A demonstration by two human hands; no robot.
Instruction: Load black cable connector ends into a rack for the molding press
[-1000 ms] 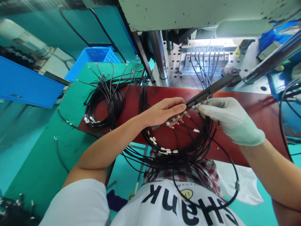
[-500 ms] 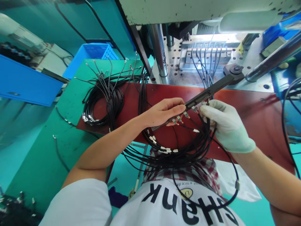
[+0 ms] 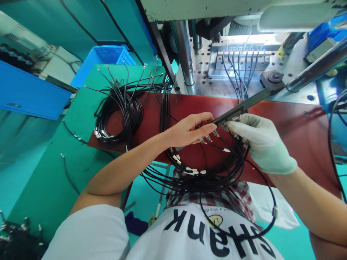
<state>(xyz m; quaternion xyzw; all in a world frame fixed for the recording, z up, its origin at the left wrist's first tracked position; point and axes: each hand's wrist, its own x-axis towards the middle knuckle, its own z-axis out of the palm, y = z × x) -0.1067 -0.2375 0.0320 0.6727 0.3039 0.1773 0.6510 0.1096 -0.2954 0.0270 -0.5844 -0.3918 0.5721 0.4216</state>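
Note:
My bare left hand (image 3: 189,129) presses its fingertips on the near end of a long black holder bar (image 3: 244,106) that slants up to a pivot at the upper right. Several small green-tipped connectors (image 3: 208,138) sit in a row under its fingers. My gloved right hand (image 3: 260,142) pinches black cable ends at the bar, right beside the left fingertips. A big loop of black cables (image 3: 206,177) hangs from the red board (image 3: 292,126) down over my lap.
A second coil of black cables (image 3: 119,112) lies at the red board's left end on the green bench (image 3: 81,144). Behind stand a press with a steel column (image 3: 184,50), a mold block with several cables (image 3: 238,61), and a blue crate (image 3: 100,61).
Both hands stay at the bar's end with almost no movement. The view has tilted slightly, shifting the press and bench in the picture.

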